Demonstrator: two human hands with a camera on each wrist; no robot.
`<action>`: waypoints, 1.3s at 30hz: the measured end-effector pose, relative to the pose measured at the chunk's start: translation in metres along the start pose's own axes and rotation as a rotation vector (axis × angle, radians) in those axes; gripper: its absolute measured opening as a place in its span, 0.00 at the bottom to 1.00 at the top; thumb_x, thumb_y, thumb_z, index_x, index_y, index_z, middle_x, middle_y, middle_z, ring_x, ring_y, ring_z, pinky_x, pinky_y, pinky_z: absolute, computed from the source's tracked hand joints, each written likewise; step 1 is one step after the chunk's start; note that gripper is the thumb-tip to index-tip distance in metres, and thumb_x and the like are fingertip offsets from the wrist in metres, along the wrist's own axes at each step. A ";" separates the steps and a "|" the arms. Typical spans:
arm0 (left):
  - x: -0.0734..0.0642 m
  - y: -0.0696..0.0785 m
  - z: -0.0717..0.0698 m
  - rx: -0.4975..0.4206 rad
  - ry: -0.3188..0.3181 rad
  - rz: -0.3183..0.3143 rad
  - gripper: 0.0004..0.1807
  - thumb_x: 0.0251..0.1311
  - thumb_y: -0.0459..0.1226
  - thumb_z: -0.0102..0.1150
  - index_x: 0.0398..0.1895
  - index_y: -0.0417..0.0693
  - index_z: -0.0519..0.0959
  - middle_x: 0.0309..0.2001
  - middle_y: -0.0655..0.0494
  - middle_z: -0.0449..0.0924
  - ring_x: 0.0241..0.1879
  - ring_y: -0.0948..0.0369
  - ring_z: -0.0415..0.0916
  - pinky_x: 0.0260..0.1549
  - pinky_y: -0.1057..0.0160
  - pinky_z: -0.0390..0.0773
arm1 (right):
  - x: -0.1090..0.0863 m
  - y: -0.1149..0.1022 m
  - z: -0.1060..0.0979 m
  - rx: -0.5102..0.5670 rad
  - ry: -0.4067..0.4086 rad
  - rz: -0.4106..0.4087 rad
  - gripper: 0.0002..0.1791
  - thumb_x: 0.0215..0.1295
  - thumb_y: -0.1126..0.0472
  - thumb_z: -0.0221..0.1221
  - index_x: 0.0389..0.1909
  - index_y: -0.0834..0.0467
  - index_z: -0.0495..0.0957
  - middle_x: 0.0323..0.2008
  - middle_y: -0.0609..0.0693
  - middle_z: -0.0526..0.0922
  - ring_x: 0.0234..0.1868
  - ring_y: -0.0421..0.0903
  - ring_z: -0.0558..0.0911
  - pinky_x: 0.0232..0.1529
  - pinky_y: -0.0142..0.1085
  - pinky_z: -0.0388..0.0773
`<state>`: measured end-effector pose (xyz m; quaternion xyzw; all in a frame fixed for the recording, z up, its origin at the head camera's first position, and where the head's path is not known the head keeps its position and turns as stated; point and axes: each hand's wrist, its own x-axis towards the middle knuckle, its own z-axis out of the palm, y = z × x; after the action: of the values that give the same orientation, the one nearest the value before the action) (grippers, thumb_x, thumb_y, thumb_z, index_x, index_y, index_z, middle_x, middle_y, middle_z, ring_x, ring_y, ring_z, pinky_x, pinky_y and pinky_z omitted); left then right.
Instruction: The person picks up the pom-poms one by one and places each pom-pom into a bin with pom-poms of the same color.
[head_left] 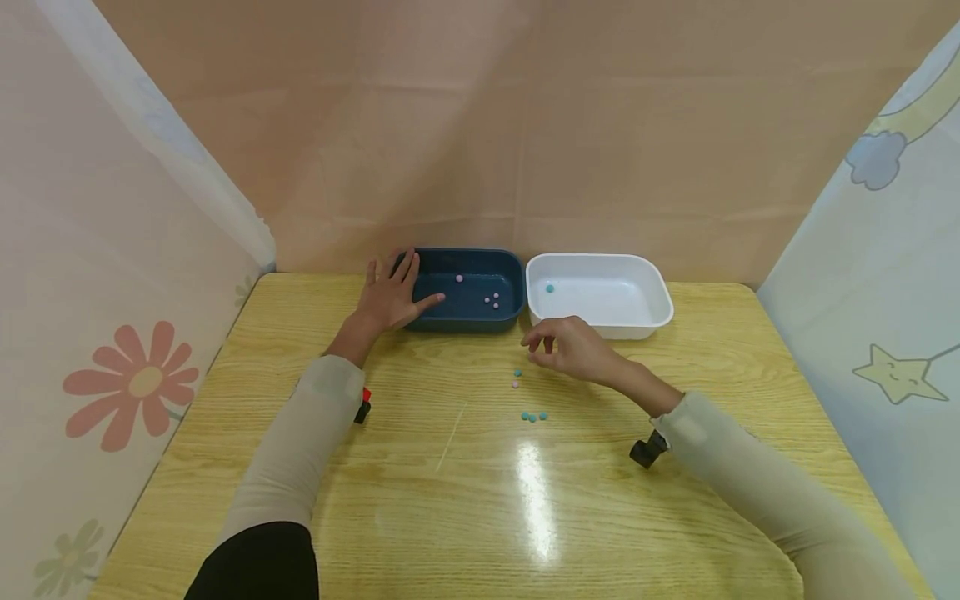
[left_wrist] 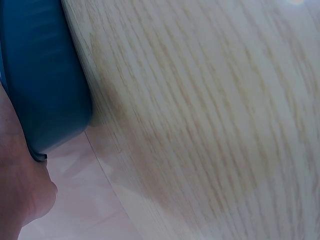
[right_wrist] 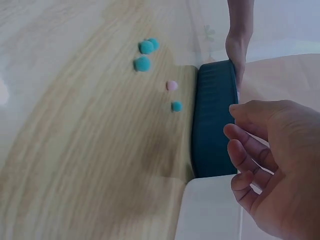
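In the head view my left hand (head_left: 392,300) rests with spread fingers on the left end of a dark blue bin (head_left: 465,326). Inside that bin lie several small pink balls (head_left: 459,278). My right hand (head_left: 573,348) hovers at the front left corner of a white bin (head_left: 622,327), its fingers loosely bent and holding nothing. One teal ball (head_left: 550,288) lies in the white bin. Just below the right fingers, a teal ball (head_left: 517,372) and a pink ball (head_left: 515,385) lie on the table. Nearer me are three more teal balls (head_left: 532,418), fuzzy in the right wrist view.
Both bins stand side by side at the back of the wooden table (head_left: 420,500), against a brown paper backdrop (head_left: 480,150). Patterned panels flank the table on the left and right. Dark devices (head_left: 647,450) are strapped near both wrists.
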<state>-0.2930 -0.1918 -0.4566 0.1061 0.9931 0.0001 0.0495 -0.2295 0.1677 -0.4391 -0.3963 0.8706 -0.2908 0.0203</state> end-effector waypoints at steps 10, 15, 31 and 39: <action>0.000 0.000 0.000 -0.017 0.003 0.001 0.57 0.73 0.75 0.31 0.88 0.47 0.34 0.88 0.51 0.28 0.86 0.49 0.25 0.80 0.34 0.32 | -0.004 0.003 0.017 0.049 -0.017 -0.047 0.09 0.61 0.67 0.75 0.42 0.62 0.90 0.35 0.50 0.91 0.31 0.42 0.84 0.33 0.33 0.81; 0.000 -0.001 0.001 -0.021 0.001 0.005 0.57 0.72 0.75 0.32 0.88 0.47 0.33 0.88 0.51 0.28 0.86 0.49 0.24 0.80 0.34 0.30 | -0.005 0.005 0.023 0.064 -0.022 -0.042 0.09 0.60 0.68 0.74 0.42 0.62 0.91 0.33 0.47 0.91 0.30 0.40 0.83 0.32 0.31 0.80; 0.001 -0.002 0.002 -0.029 0.009 0.006 0.58 0.72 0.76 0.30 0.88 0.47 0.33 0.88 0.51 0.28 0.86 0.49 0.24 0.80 0.35 0.30 | -0.009 0.002 0.035 0.100 -0.070 0.011 0.07 0.61 0.64 0.75 0.40 0.58 0.91 0.36 0.46 0.90 0.33 0.37 0.85 0.37 0.34 0.85; 0.002 -0.002 0.003 -0.028 0.008 0.006 0.57 0.72 0.75 0.31 0.88 0.47 0.34 0.88 0.51 0.28 0.86 0.49 0.24 0.80 0.35 0.30 | -0.011 0.004 0.041 0.128 -0.090 0.006 0.05 0.62 0.65 0.74 0.39 0.58 0.91 0.36 0.46 0.91 0.34 0.35 0.87 0.38 0.31 0.85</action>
<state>-0.2946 -0.1931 -0.4596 0.1083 0.9929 0.0146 0.0468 -0.2135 0.1575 -0.4775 -0.4040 0.8498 -0.3275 0.0857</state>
